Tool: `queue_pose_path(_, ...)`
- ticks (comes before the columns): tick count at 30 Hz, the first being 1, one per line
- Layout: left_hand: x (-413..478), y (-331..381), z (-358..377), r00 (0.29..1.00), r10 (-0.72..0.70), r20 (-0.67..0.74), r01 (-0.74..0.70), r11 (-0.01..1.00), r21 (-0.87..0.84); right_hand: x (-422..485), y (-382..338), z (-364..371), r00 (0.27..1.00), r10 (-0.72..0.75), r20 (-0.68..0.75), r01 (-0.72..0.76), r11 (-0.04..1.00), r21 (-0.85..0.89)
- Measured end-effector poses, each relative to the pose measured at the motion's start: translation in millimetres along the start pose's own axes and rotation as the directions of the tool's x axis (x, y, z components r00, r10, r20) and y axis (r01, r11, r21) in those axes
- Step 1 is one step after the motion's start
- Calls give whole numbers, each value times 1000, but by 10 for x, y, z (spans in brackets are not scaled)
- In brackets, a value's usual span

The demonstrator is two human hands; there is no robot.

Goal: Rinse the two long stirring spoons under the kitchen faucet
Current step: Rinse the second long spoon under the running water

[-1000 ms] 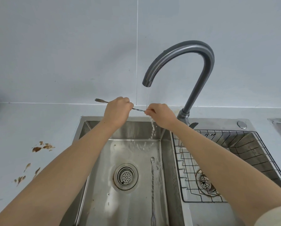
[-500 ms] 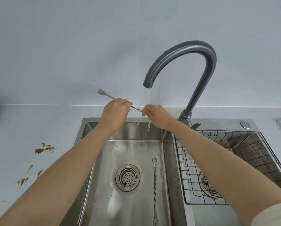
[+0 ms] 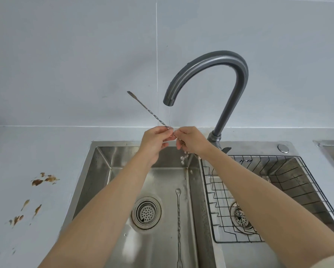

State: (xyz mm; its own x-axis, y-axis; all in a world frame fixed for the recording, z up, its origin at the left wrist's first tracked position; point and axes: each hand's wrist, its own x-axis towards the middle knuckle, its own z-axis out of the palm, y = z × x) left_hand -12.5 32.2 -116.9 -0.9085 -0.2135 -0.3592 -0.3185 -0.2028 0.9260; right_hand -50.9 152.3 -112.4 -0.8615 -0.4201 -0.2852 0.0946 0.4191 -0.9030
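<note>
Counter (image 3: 26, 151), far left: brown stains (image 3: 44, 179), more smears lower down. Double sink (image 3: 102, 171).

Left basin: drain strainer (image 3: 145, 211) mid-floor. Second spoon (image 3: 179, 219) lies flat just right of it, along the divider, small bowl end toward the wall and fork end toward the camera, well apart from both hands.

Left hand (image 3: 154, 140) is above the back of the left basin, thumb and fingertips pinched on the twisted shaft of the stirring spoon (image 3: 148, 110). That spoon is in the air and tilted, fork end up and left against the wall tile, lower end running down-right into the other hand.

A thin stream of water (image 3: 170, 117) drops from the faucet (image 3: 216, 58) spout and lands where the two hands meet on the shaft. Droplets fall below the right hand (image 3: 191, 140). It sits just beside the left, nearly touching, fingers curled around the spoon's lower part. The bowl end is hidden inside the hand.

Right basin: black wire rack (image 3: 278, 190) sits inside, second drain (image 3: 241, 215) under it. Round cap (image 3: 283, 148) on the sink deck right of the faucet base. Edge of another basin (image 3: 332, 149) at far right.
</note>
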Motion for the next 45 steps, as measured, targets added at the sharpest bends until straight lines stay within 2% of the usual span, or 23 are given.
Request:
queue_pose_path(4,12,-59,104,999,-19,45,17,999,46,-73,60,-40,999,44,12,-44,999,-8)
queue_pose_path(11,7,-128,146,998,52,30,-57,978,198,-166,192,-15,998,47,-34,-48,999,-8)
queue_pose_path(17,20,-94,60,996,83,-37,-80,993,82,-224,252,45,997,54,-57,-53,998,19)
queue_pose_path(26,22,-132,50,995,93,19,-94,991,99,-328,355,149,996,34,-85,-22,991,135)
queue_pose_path(31,22,-130,4,993,111,-36,-109,993,49,-378,447,215,994,74,-75,-64,990,129)
queue_pose_path(37,58,-172,-5,996,75,-49,-73,997,36,-438,502,250,995,75,-71,-63,985,159)
queue_pose_path(45,61,-117,35,993,96,-64,-96,995,7,-510,540,227,993,87,-76,-72,979,191)
